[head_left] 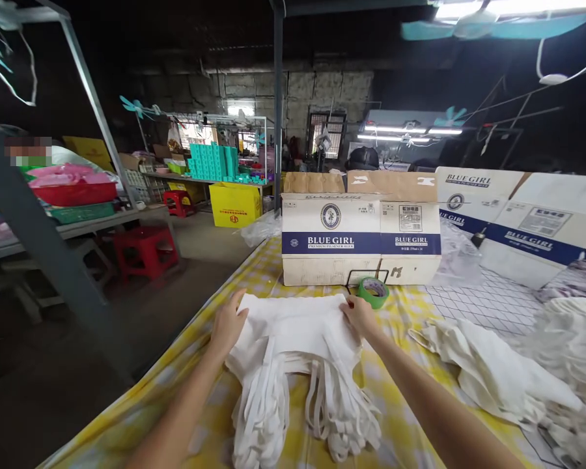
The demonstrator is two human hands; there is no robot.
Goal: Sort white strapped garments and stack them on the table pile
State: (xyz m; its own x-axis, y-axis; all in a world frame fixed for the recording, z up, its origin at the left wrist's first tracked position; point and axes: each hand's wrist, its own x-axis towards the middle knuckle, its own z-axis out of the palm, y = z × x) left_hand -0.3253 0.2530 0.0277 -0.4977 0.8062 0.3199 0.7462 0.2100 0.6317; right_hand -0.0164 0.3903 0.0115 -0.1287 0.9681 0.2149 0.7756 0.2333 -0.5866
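Two hands work at one stack of white cloth pieces point(293, 326), which lies in the near middle of the table point(400, 430) on its yellow checked cover. Our left hand point(228, 324) sits on the stack's far left corner and our right hand point(360, 316) on its far right corner. The fingers of both bend over the far edge. We cannot tell whether each grip pinches the cloth or only presses it flat.

The stack's top looks level and its edges line up. Its long straps point(264, 404) hang toward us in two bundles, so we judge this batch gathered and close to squared. To the right a loose heap of white cloth point(488, 371) lies spread and unsorted, which we take as work not yet done.

A green tape roll point(374, 292) rests just beyond the right hand. Behind it stands a cardboard box point(360, 238) with its flaps open.
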